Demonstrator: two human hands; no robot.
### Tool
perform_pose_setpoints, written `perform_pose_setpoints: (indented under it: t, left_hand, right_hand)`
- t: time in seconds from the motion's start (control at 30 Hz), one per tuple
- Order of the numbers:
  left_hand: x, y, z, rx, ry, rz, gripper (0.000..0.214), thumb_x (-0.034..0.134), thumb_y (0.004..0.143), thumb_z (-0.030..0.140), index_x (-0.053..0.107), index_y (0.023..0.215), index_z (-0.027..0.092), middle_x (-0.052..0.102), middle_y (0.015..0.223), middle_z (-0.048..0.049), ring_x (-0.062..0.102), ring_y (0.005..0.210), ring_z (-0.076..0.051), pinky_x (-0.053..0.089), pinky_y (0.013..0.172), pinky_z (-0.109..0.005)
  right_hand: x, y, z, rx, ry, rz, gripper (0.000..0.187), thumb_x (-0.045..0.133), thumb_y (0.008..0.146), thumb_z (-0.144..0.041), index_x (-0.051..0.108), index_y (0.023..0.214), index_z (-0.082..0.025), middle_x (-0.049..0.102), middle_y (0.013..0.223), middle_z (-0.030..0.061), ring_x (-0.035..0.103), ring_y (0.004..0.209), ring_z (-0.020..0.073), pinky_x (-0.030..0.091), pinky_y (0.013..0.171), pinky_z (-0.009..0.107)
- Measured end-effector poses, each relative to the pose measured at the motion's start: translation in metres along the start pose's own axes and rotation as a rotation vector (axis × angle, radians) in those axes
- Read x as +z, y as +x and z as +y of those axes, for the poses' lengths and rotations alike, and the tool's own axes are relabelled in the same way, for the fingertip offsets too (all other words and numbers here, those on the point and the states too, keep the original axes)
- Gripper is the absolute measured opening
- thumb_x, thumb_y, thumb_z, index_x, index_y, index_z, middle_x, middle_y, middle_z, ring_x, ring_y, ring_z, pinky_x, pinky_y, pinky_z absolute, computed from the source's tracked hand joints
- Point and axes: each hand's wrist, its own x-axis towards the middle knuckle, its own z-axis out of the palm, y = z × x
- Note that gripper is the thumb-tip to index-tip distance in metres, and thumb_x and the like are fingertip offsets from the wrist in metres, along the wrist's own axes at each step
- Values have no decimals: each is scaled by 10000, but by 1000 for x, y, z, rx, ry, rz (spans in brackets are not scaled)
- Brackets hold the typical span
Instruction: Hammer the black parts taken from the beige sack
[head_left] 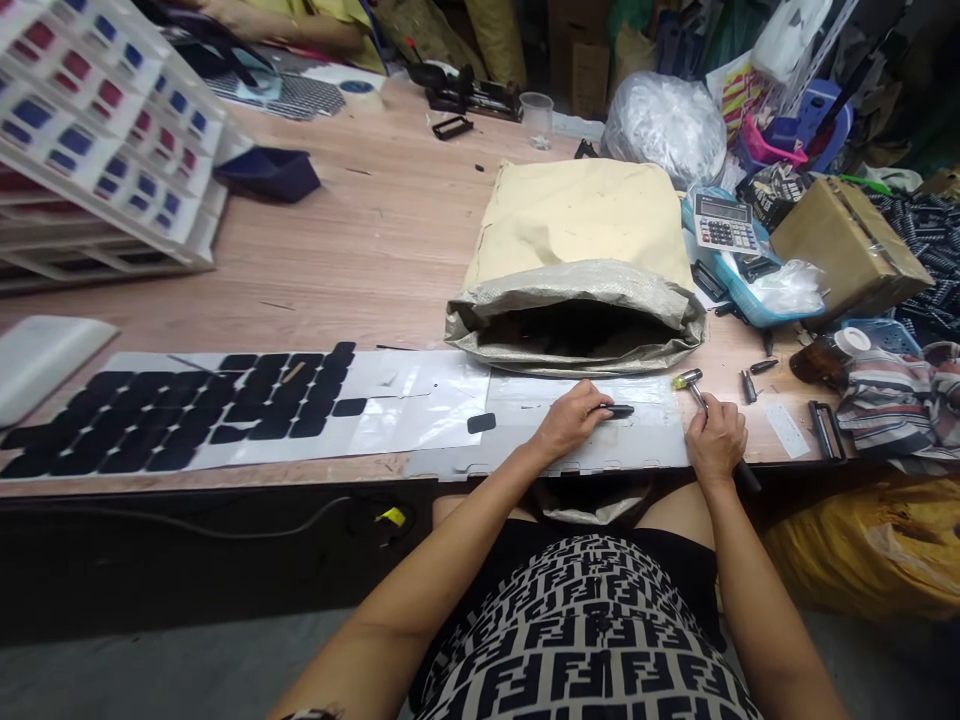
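My left hand (pixel 568 420) is closed on a small flat black piece (pixel 616 410), pinning it to the grey mat (pixel 637 450) at the table's front edge. My right hand (pixel 716 436) grips the handle of a small hammer (pixel 691 382), its yellow and metal head resting just right of the black piece. One loose black piece (pixel 481 423) lies on the white sheet left of my left hand. Rows of several black pieces (pixel 187 410) cover the long white sheet further left.
An open woven sack (pixel 577 290) lies right behind my hands. A calculator (pixel 724 222) in a blue tray, a cardboard box (pixel 847 245) and small black parts sit to the right. White racks (pixel 105 130) stand at the far left. Another person's arm (pixel 300 25) rests at the far edge.
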Motion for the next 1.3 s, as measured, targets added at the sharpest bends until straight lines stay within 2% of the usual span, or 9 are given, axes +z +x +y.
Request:
perform_pose_setpoints:
  t: [0.1,0.23,0.37,0.5,0.63,0.73,0.9,1.03,1.3]
  left_hand:
    - [10,-2,-4,26,60,-8,179,659,890,252,713,1060,230,592,950,-26,588,887,-168,499,804,-292]
    - [9,2,-6,25,126,-31,192,713,859,290,713,1043,234,616,935,-22,586,927,-188,483,809,-301]
    - [7,5,-7,10,91,-45,165,705,859,269,718,1017,226,618,897,-16,592,908,-186,473,809,-304]
    - [7,6,-9,-4,71,-55,153,722,837,259,729,986,226,612,884,-12,592,892,-184,466,783,-297]
    - [7,7,-8,-12,71,-41,154,728,829,255,735,978,219,605,866,-10,588,886,-185,460,786,-300]
    - [7,6,-8,-11,79,-44,158,723,835,264,737,985,220,605,864,-12,586,899,-190,458,790,-302]
    - [8,6,-9,-24,79,-49,163,707,854,291,737,1007,242,614,894,-10,590,918,-188,461,802,-301]
    - [8,7,-9,-25,72,-50,165,709,852,299,738,1005,241,617,899,-12,594,919,-189,464,804,-302]
    - [8,8,-9,-34,36,-36,157,714,838,290,744,986,245,624,889,-8,598,892,-180,466,791,-295]
  right_hand:
    - [0,0,0,2,7,0,347,494,921,-228,686,1210,-211,587,992,105,479,893,247,341,746,367]
    - [0,2,1,19,9,-18,356,496,924,-224,691,1220,-192,601,1000,114,490,905,251,355,757,372]
    - [-4,3,2,32,43,-65,347,504,925,-226,716,1195,-183,624,999,112,520,926,256,401,787,379]
    - [-19,-5,-8,34,257,-100,346,496,941,-253,711,1200,-175,642,985,100,573,935,248,473,819,373]
    - [-44,-20,-32,-81,546,-196,341,465,981,-281,689,1217,-178,660,999,96,633,940,225,517,842,352]
    - [-55,-30,-47,-138,634,-253,326,467,997,-291,683,1222,-196,666,1016,92,647,967,216,524,865,344]
    - [-52,-38,-51,-161,641,-300,329,455,1003,-303,691,1204,-193,669,979,96,645,935,225,533,863,365]
    - [-52,-35,-53,-156,651,-291,318,466,998,-298,691,1198,-195,673,975,94,646,943,230,529,877,379]
    - [-56,-37,-68,-217,658,-317,309,466,985,-251,694,1185,-193,685,977,83,651,921,212,519,866,351]
